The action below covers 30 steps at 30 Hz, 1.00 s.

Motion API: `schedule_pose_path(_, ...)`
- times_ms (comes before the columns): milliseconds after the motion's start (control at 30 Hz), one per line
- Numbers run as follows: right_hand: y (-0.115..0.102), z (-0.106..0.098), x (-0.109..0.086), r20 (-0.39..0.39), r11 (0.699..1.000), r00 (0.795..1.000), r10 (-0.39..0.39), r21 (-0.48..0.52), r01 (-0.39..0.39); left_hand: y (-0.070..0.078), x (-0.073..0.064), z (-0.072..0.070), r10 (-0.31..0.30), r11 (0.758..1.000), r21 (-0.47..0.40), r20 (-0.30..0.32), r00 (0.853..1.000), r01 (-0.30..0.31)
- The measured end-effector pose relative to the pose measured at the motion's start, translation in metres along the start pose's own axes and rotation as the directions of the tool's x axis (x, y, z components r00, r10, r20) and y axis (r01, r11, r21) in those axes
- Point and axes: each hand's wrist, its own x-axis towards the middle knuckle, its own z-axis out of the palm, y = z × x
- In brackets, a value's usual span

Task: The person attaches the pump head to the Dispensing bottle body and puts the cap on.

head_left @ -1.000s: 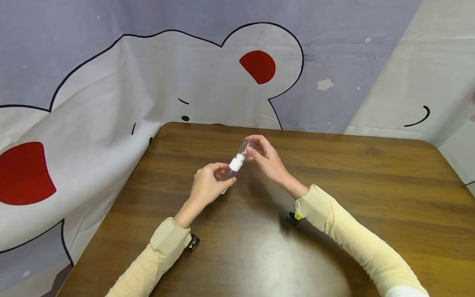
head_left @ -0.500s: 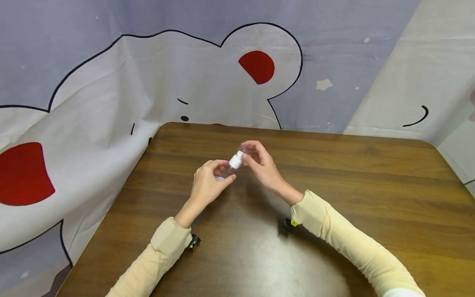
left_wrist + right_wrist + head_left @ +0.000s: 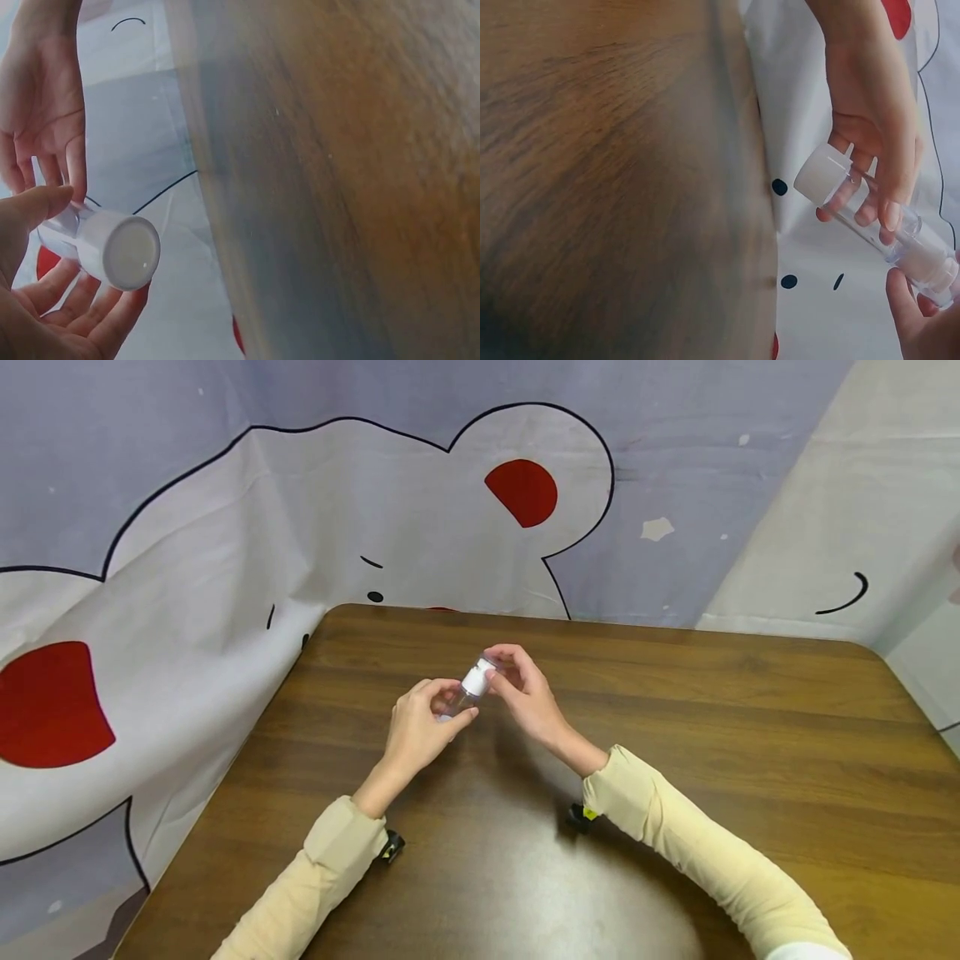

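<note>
A small clear pump bottle (image 3: 477, 681) with a white collar is held tilted above the table. My left hand (image 3: 418, 725) grips its clear body between thumb and fingers. The bottle's white base (image 3: 133, 251) faces the camera in the left wrist view. At the upper end, my right hand (image 3: 529, 697) pinches the clear cap (image 3: 488, 658), which surrounds the white pump top. In the right wrist view the clear body (image 3: 864, 219) shows between the left fingers, and right fingers (image 3: 906, 296) touch the cap end. Fingers partly hide the cap.
Below the hands is a brown wood-grain table (image 3: 720, 760) with rounded far corners. A printed cloth (image 3: 315, 510) with cartoon shapes hangs behind it and along its left side. Small black devices sit under each wrist, one at the left cuff (image 3: 392, 846).
My right hand has drawn down and toward the left hand, bringing the clear cap down over the pump top. The left hand has stayed almost still, holding the bottle.
</note>
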Motion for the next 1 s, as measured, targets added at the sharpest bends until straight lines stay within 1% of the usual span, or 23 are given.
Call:
schedule_pose_path(200, 0.000, 0.000, -0.002, -0.005, 1.000, 1.000, 0.008, -0.030, -0.008, -0.001, 0.001, 0.001, 0.006, 1.000, -0.004, -0.001, 1.000, -0.006)
schedule_pose_path(367, 0.003, 0.003, -0.003, -0.016, 1.000, 1.000, -0.008, -0.002, 0.008, -0.002, 0.002, 0.001, 0.027, 1.000, -0.003, -0.015, 1.000, -0.027)
schedule_pose_path(433, 0.004, 0.004, -0.005, -0.027, 1.000, 1.000, -0.016, 0.009, 0.017, -0.002, 0.002, 0.002, 0.033, 0.999, -0.002, -0.019, 0.999, -0.033)
schedule_pose_path(600, 0.006, 0.008, -0.007, -0.061, 0.999, 0.997, -0.041, -0.005, 0.040, -0.004, 0.002, 0.002, 0.040, 0.999, 0.002, -0.017, 0.999, -0.040)
schedule_pose_path(800, 0.009, 0.012, -0.007, -0.117, 0.999, 0.992, -0.046, -0.025, 0.043, -0.005, 0.007, 0.001, 0.074, 0.996, 0.040, -0.003, 0.997, -0.074)
schedule_pose_path(1000, 0.007, 0.014, -0.005, -0.153, 0.997, 0.985, -0.076, -0.035, 0.071, -0.003, 0.011, 0.000, 0.096, 0.993, 0.070, -0.017, 0.995, -0.095)
